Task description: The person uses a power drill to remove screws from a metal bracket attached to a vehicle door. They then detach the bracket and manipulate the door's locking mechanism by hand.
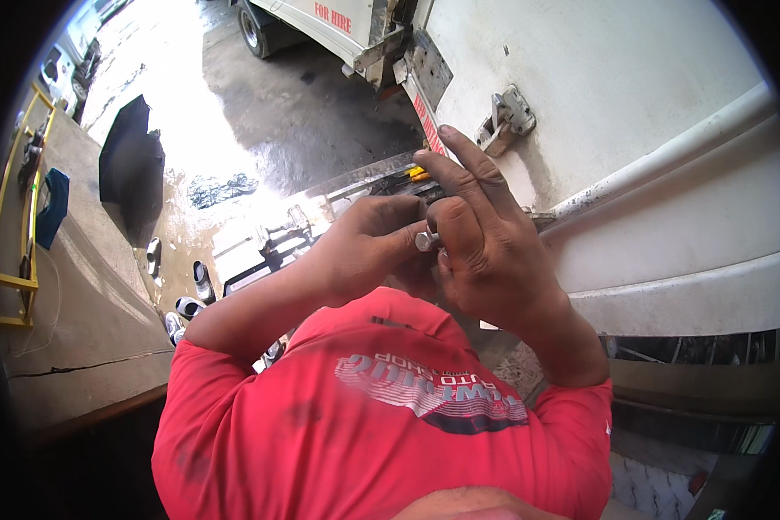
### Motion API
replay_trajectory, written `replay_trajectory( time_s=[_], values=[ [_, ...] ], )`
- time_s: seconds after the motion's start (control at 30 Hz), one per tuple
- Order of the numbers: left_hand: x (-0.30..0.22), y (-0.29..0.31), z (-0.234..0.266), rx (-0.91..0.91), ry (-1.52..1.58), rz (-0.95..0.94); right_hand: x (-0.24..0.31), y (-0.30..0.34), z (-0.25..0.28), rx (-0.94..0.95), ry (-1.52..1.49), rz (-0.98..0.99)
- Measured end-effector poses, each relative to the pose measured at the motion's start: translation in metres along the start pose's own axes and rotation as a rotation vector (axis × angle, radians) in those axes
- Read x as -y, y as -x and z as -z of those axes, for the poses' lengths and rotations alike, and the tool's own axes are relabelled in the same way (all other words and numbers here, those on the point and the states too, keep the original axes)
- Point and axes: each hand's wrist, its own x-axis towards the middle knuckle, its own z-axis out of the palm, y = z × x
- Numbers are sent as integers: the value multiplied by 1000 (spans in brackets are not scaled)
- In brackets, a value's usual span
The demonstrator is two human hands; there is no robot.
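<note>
Close together in front of my chest, my two hands meet around a small silver hex-head bolt (425,242). My left hand (374,232) comes in from the left, thumb and forefinger pinched at the bolt. Against its other side, my right hand (497,251) has the forefinger curled and the thumb partly hidden, closed on the bolt. Two other fingers of that hand stretch up and away. The bolt's shank is mostly covered by fingers, and I cannot tell whether a nut is on it.
A white vehicle panel (641,104) with a metal latch (509,117) rises close on my right. Yellow-handled tools (418,174) lie beyond my hands. Shoes (201,282) and a black sheet (133,169) are at left, near a yellow frame (13,282). Another white vehicle (321,22) stands ahead.
</note>
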Motion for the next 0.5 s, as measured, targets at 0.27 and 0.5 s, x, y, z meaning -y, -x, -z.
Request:
replay_trajectory(
  time_s=[0.27,0.5],
  values=[
    [-9,5,80,-3,36,-5,-34,-18,-24,-252,-871,-125],
    [0,-9,130,-89,100,-111,-37,-14,-37,454,-302,-426]
  ],
)
